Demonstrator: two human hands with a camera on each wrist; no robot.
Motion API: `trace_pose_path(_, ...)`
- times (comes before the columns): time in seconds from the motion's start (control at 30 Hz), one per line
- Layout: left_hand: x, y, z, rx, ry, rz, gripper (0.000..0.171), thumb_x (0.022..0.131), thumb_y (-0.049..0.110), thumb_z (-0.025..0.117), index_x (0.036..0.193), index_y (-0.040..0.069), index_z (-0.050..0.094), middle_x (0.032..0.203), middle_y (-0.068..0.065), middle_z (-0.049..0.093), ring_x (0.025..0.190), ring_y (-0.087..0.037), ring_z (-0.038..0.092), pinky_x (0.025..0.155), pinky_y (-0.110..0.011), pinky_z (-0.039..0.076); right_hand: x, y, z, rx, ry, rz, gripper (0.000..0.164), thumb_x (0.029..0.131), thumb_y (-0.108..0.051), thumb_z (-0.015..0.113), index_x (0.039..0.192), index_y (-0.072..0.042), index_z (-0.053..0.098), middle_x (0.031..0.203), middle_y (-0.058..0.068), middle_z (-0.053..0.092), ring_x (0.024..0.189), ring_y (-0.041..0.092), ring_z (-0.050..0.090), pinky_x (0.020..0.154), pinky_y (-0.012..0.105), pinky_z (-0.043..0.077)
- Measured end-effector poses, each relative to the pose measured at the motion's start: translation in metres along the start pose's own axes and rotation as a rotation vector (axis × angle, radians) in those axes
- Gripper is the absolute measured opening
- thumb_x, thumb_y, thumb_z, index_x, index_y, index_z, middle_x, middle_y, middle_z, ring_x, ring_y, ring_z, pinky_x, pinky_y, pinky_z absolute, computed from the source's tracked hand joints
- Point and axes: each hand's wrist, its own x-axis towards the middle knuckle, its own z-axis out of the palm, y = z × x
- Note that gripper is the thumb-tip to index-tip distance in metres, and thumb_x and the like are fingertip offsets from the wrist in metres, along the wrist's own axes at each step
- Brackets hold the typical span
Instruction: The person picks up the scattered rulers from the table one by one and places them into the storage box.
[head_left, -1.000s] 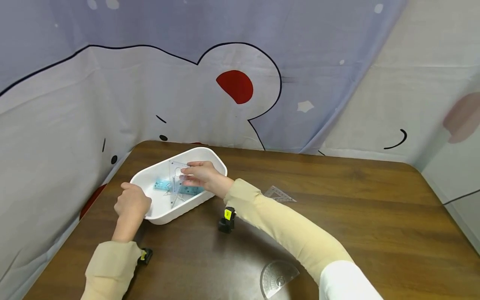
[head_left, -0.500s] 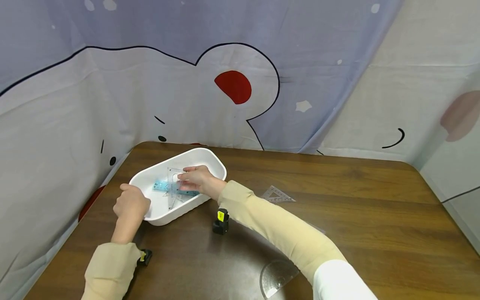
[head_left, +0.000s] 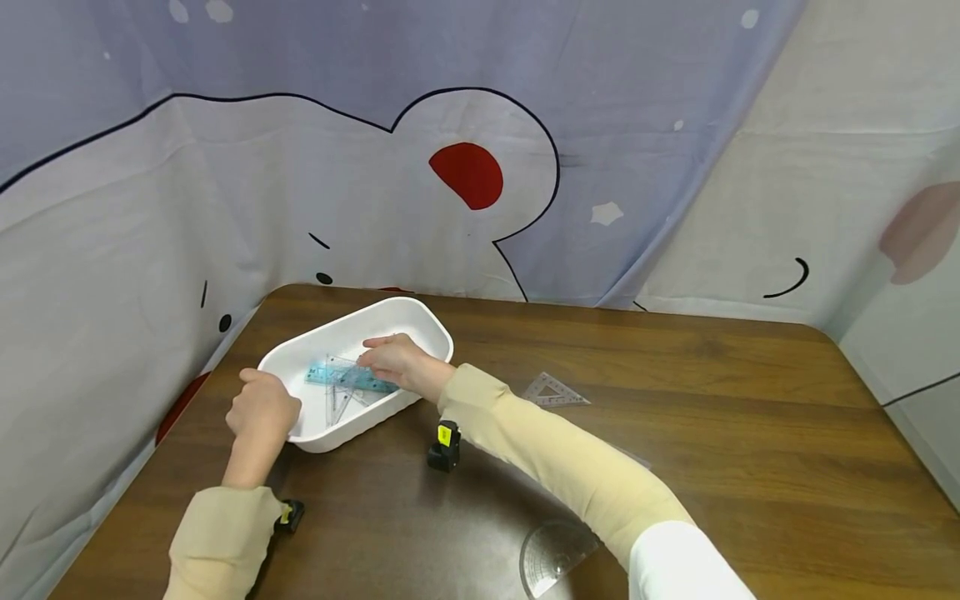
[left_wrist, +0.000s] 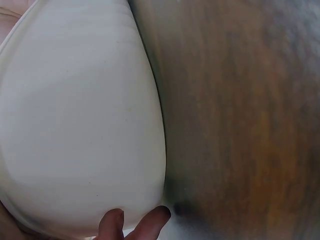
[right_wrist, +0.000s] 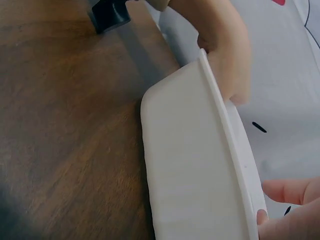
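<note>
A white plastic basket [head_left: 324,442] stands at the table's left side. My left hand [head_left: 262,404] grips its left end; in the left wrist view, two fingers [left_wrist: 111,225] press the basket's outer wall. In the basket lie a light-blue ruler [head_left: 318,372] and a clear set square [head_left: 331,406], among other clear pieces too see-through to separate. My right hand [head_left: 401,362] hovers over the basket's inside, just right of the set square, with nothing visible in its fingers. In the right wrist view its thumb and a finger [right_wrist: 286,191] show apart above the rim.
A small clear set square [head_left: 553,392] lies on the brown wooden table [head_left: 720,467], right of the basket. Near the front edge lies a clear protractor [head_left: 551,554], partly under the right arm. A printed curtain [head_left: 345,183] hangs behind the table.
My right hand has moved slightly left and lower and let go of the clear set square, which has dropped into the basket onto the ruler. The left hand keeps its grip.
</note>
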Motion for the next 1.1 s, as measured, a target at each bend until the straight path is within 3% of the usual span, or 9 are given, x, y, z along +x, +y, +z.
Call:
trace_pose_path(0.13, 0.000, 0.000, 0.000, 0.000, -0.002, -0.003, 0.057, 0.085, 0.013, 0.054, 0.118, -0.023, 0.024, 0.100, -0.043, 0.054, 0.093, -0.053, 0.059, 0.072, -0.054, 0.049, 0.000, 0.000, 0.002, -0.062, 0.003, -0.024, 0.051, 0.088, 0.001, 0.058, 0.138, 0.000, 0.048, 0.144, 0.019, 0.048, 0.138, 0.028, 0.041, 0.113, 0.038, 0.032)
trace_pose_path(0.27, 0.000, 0.000, 0.000, 0.003, -0.005, -0.004, 0.057, 0.086, 0.013, 0.054, 0.118, -0.023, 0.024, 0.099, -0.043, 0.054, 0.092, -0.052, 0.060, 0.072, -0.054, 0.049, 0.001, 0.000, 0.004, -0.071, 0.018, -0.028, 0.049, 0.088, 0.000, 0.059, 0.136, -0.002, 0.051, 0.142, 0.016, 0.051, 0.135, 0.026, 0.045, 0.112, 0.038, 0.034)
trace_pose_path(0.53, -0.001, 0.001, -0.002, 0.007, -0.009, -0.006, 0.057, 0.086, 0.013, 0.054, 0.118, -0.023, 0.024, 0.098, -0.042, 0.054, 0.090, -0.051, 0.060, 0.072, -0.053, 0.049, 0.000, 0.001, 0.001, -0.087, -0.009, -0.037, 0.045, 0.088, -0.005, 0.064, 0.133, -0.004, 0.056, 0.127, 0.014, 0.064, 0.103, 0.013, 0.063, 0.103, 0.034, 0.044)
trace_pose_path(0.67, -0.001, 0.001, -0.001, 0.011, -0.006, -0.006, 0.059, 0.086, 0.014, 0.055, 0.119, -0.024, 0.024, 0.099, -0.043, 0.054, 0.091, -0.051, 0.060, 0.073, -0.054, 0.049, -0.005, -0.001, -0.002, -0.127, -0.049, -0.052, 0.045, 0.087, -0.010, 0.068, 0.130, -0.007, 0.059, 0.120, 0.011, 0.068, 0.100, 0.012, 0.064, 0.101, 0.035, 0.046)
trace_pose_path(0.77, -0.001, 0.001, 0.000, 0.009, 0.001, -0.008, 0.058, 0.086, 0.014, 0.055, 0.118, -0.024, 0.024, 0.099, -0.043, 0.054, 0.091, -0.051, 0.060, 0.072, -0.054, 0.049, -0.010, -0.005, -0.004, -0.172, -0.073, -0.081, 0.043, 0.087, -0.013, 0.069, 0.129, -0.007, 0.060, 0.116, 0.009, 0.070, 0.097, 0.012, 0.065, 0.098, 0.034, 0.048)
trace_pose_path(0.97, 0.000, 0.001, 0.001, 0.003, 0.009, -0.011, 0.057, 0.086, 0.013, 0.055, 0.117, -0.023, 0.025, 0.098, -0.042, 0.054, 0.090, -0.051, 0.060, 0.071, -0.053, 0.050, -0.022, -0.014, -0.014, -0.295, -0.113, -0.145, 0.042, 0.087, -0.017, 0.070, 0.125, -0.004, 0.061, 0.105, 0.007, 0.070, 0.077, 0.008, 0.058, 0.085, 0.029, 0.054)
trace_pose_path(1.1, 0.000, 0.003, 0.002, 0.004, 0.001, -0.017, 0.058, 0.086, 0.013, 0.055, 0.119, -0.023, 0.024, 0.097, -0.042, 0.054, 0.088, -0.050, 0.061, 0.071, -0.052, 0.050, -0.031, -0.014, -0.023, -0.384, -0.134, -0.240, 0.037, 0.085, -0.015, 0.072, 0.118, -0.001, 0.063, 0.087, 0.004, 0.067, 0.069, 0.008, 0.058, 0.077, 0.027, 0.056)
